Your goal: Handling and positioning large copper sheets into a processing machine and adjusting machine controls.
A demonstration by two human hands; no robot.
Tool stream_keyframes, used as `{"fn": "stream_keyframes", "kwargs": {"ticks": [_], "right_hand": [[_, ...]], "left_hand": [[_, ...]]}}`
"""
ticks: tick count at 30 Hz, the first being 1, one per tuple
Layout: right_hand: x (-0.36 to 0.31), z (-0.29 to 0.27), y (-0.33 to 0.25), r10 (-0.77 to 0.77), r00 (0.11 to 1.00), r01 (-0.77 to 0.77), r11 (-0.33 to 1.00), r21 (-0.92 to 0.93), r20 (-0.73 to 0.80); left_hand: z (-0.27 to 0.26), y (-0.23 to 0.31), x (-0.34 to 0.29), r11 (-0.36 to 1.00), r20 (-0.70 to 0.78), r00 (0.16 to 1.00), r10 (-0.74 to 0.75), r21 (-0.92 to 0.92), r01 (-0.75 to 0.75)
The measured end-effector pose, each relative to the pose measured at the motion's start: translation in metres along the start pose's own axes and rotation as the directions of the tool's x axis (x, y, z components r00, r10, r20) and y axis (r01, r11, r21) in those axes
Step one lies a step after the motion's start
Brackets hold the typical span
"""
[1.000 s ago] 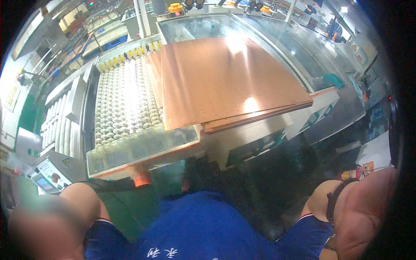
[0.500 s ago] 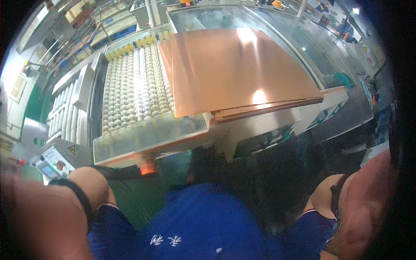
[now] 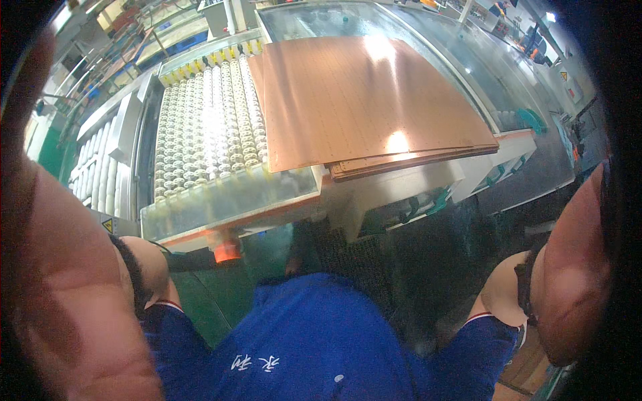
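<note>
My left hand (image 3: 67, 267) is raised very close to the camera and fills the left edge, palm flat, fingers reaching up out of the picture, nothing in it. My right hand (image 3: 575, 267) is lifted at the right edge with a dark band at the wrist; its fingers are hidden past the rim. Both hands are well clear of the stack of copper-coloured sheets (image 3: 374, 100), which lies flat on a pale machine table (image 3: 401, 187) straight ahead. Left of the stack runs a conveyor of white rollers (image 3: 207, 127).
A clear plastic cover (image 3: 234, 200) closes the conveyor's near end, with an orange part (image 3: 227, 250) below it. A glass-topped machine section (image 3: 321, 17) continues behind the sheets. My blue shirt (image 3: 314, 341) fills the bottom, above a green floor (image 3: 200, 301).
Both hands have risen from beside my body toward the camera; the left one now covers the left edge. My view has moved closer to the sheets and conveyor.
</note>
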State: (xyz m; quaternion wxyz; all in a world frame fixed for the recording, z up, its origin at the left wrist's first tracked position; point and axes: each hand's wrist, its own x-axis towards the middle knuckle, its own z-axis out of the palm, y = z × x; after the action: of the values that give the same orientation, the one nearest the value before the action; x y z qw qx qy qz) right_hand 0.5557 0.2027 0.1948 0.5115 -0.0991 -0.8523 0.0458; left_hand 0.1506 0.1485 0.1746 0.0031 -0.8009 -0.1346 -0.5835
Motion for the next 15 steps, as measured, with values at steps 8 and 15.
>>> {"fn": "stream_keyframes", "kwargs": {"ticks": [8,15], "right_hand": [[-0.001,-0.004,-0.001,0.013,1.0,-0.013,1.0,-0.024,-0.001],[0.005,-0.03,0.028,0.103,0.989,-0.118,0.982,-0.15,-0.102]], "left_hand": [[0.006,-0.013,0.001,0.999,-0.028,0.999,-0.017,-0.042,0.016],[0.029,-0.063,-0.008,0.942,-0.25,0.909,-0.334,-0.112,0.315]]}}
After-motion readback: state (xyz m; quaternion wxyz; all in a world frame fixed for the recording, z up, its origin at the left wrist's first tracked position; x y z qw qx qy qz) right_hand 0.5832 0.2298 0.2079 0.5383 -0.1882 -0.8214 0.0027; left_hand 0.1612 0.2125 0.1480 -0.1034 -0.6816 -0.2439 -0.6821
